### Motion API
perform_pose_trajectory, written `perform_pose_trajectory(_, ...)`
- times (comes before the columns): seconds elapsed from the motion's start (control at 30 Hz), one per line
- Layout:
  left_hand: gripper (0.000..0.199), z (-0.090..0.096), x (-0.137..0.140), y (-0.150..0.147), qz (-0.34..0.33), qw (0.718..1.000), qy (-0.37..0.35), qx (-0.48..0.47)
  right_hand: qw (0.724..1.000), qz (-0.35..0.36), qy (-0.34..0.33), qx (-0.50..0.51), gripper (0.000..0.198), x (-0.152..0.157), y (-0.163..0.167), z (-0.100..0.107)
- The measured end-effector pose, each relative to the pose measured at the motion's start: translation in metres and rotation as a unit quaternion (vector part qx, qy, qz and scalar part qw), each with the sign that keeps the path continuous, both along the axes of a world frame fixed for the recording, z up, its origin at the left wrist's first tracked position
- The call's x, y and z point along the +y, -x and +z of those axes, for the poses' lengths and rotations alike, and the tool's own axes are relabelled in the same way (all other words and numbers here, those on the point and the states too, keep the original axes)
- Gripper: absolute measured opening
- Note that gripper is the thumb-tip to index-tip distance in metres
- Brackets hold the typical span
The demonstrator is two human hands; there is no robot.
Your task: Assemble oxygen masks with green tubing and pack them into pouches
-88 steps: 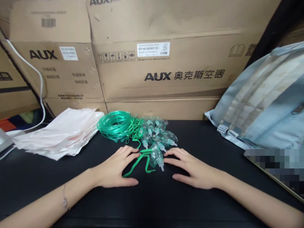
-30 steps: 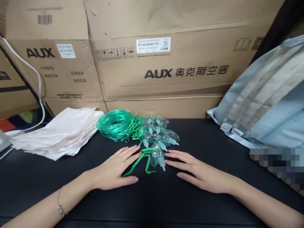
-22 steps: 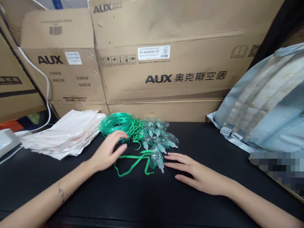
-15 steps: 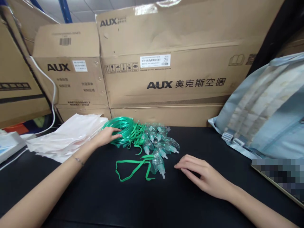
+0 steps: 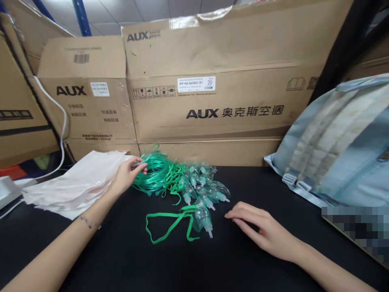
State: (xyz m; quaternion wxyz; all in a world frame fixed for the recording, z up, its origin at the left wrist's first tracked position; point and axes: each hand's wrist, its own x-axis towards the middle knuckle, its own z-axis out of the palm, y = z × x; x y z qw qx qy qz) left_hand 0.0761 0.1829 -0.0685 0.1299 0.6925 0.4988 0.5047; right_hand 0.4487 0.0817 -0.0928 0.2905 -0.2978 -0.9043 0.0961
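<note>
At the left side of a coiled heap of green tubing (image 5: 156, 172), my left hand (image 5: 130, 172) pinches a piece of the tubing, its fingertips lifting it a little. Green elastic straps (image 5: 175, 178) lie tangled beside the coil. Several clear oxygen masks (image 5: 208, 190) with whitish connectors are piled to the right of the straps. The nearest mask (image 5: 201, 215) lies apart at the front, its green strap (image 5: 164, 227) looped out to the left. My right hand (image 5: 258, 229) rests on the black table right of that mask, fingers loosely stretched, holding nothing.
Flat white pouches (image 5: 79, 180) are stacked on the left. A large cardboard box (image 5: 231, 134) stands along the back, with another box (image 5: 88, 109) at its left. A light blue backpack (image 5: 343, 150) sits on the right. A white cable (image 5: 63, 121) hangs at the left.
My left hand has closed on a piece of tubing and raised it slightly, so the coil's top loop stands higher. My right hand stays in nearly the same place. The view has shifted slightly.
</note>
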Motion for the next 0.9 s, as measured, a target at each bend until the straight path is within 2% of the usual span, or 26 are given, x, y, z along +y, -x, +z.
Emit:
perform_pose_trajectory(0.2,0.018,0.02,-0.017,-0.011,0.024,0.992,-0.091,-0.085,1.0,-0.003,0.019,0.0,0.023,-0.002,-0.002,-0.001)
perform_pose_trajectory(0.3,0.014,0.031,-0.029,-0.022,0.027,0.981,-0.15,-0.118,0.998,0.0,0.05,0.03,0.023,-0.005,0.002,0.0)
perform_pose_trajectory(0.37,0.009,0.034,-0.038,-0.03,0.008,0.972,-0.204,-0.116,0.988,0.005,0.122,0.096,0.022,-0.006,0.014,0.006)
perform_pose_trajectory(0.4,0.006,0.035,-0.042,-0.034,-0.007,0.967,-0.236,-0.097,0.971,0.015,0.184,0.149,0.024,-0.004,0.023,0.011)
perform_pose_trajectory(0.43,0.004,0.034,-0.047,-0.038,-0.027,0.96,-0.27,-0.064,0.94,0.034,0.267,0.211,0.031,-0.001,0.033,0.017)
perform_pose_trajectory(0.47,0.006,0.032,-0.051,-0.042,-0.053,0.951,-0.304,-0.019,0.889,0.069,0.355,0.283,0.042,0.005,0.045,0.026)
perform_pose_trajectory(0.53,0.012,0.028,-0.059,-0.05,-0.123,0.922,-0.352,0.099,0.753,0.103,0.52,0.391,0.058,0.021,0.069,0.046)
perform_pose_trajectory(0.57,0.014,0.025,-0.062,-0.054,-0.159,0.905,-0.362,0.159,0.701,0.121,0.563,0.421,0.062,0.032,0.079,0.057)
perform_pose_trajectory(0.6,0.014,0.022,-0.065,-0.057,-0.189,0.887,-0.364,0.21,0.669,0.135,0.582,0.443,0.06,0.043,0.088,0.067)
perform_pose_trajectory(0.63,0.014,0.019,-0.066,-0.059,-0.209,0.873,-0.361,0.253,0.656,0.14,0.584,0.458,0.051,0.055,0.094,0.075)
perform_pose_trajectory(0.7,0.012,0.015,-0.066,-0.062,-0.22,0.859,-0.348,0.303,0.664,0.119,0.568,0.472,0.024,0.075,0.1,0.086)
perform_pose_trajectory(0.73,0.011,0.013,-0.065,-0.061,-0.217,0.858,-0.342,0.315,0.669,0.111,0.558,0.479,0.017,0.083,0.1,0.089)
perform_pose_trajectory(0.83,0.012,0.011,-0.059,-0.057,-0.196,0.858,-0.323,0.348,0.683,0.103,0.534,0.488,0.021,0.092,0.095,0.09)
perform_pose_trajectory(0.9,0.02,0.009,-0.054,-0.054,-0.154,0.856,-0.325,0.372,0.694,0.107,0.519,0.487,0.022,0.089,0.091,0.09)
